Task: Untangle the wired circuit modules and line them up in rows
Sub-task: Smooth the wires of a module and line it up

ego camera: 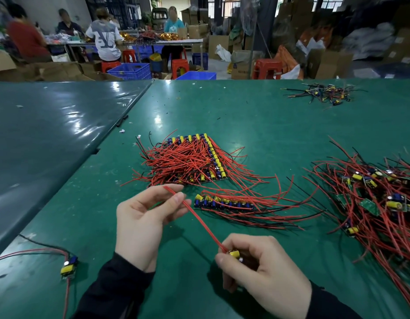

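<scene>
At the lower left of the frame one loose module (69, 268) lies alone on the green worktop (257, 125), well apart from the others, so it seems it is waiting for its turn. A little right of it, your left hand (144, 217) pinches the red wires (194, 215) near their free end, with the fingers curled around them. You hold them stretched, I think to straighten them before the piece goes down. Above the hands, in the middle of the frame, the finished block of rows (194, 157) lies with all wires going the same way, and just below it the new row (222, 202) is only partly filled; its left end is near your left fingertips. Your right hand (261, 265), at the lower centre, grips the held module (235, 254) at the other end of the wires. At the right edge the tangled pile (379, 199) is not yet sorted, and a small heap (323, 93) lies at the upper right
</scene>
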The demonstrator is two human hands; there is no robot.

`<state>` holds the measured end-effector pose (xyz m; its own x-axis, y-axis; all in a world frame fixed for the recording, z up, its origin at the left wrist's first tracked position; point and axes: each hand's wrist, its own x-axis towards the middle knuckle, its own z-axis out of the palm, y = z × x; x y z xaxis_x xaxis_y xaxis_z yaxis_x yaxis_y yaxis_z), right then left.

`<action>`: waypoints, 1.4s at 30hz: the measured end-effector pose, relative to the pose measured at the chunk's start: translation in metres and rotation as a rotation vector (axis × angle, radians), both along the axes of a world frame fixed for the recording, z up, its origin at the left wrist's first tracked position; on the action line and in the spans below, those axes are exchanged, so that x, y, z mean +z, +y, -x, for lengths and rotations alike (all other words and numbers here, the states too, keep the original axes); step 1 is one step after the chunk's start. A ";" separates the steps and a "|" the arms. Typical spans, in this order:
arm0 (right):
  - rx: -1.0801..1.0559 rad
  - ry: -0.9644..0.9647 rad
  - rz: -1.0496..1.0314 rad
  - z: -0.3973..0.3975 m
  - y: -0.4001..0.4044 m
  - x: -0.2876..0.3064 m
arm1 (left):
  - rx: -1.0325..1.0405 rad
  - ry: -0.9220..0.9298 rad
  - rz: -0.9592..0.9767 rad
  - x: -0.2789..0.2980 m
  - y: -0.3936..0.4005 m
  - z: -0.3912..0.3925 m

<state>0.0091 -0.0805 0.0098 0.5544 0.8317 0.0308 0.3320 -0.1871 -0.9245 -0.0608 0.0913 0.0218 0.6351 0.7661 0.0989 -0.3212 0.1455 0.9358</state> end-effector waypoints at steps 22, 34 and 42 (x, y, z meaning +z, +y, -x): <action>0.127 0.219 -0.040 0.001 -0.002 0.004 | 0.093 -0.023 0.108 0.001 0.010 0.002; -0.159 0.400 -0.375 -0.013 0.002 0.012 | -0.480 0.209 0.351 -0.001 -0.018 -0.002; -0.291 0.555 -0.457 -0.020 0.001 0.014 | -0.870 0.327 0.031 -0.006 -0.037 0.004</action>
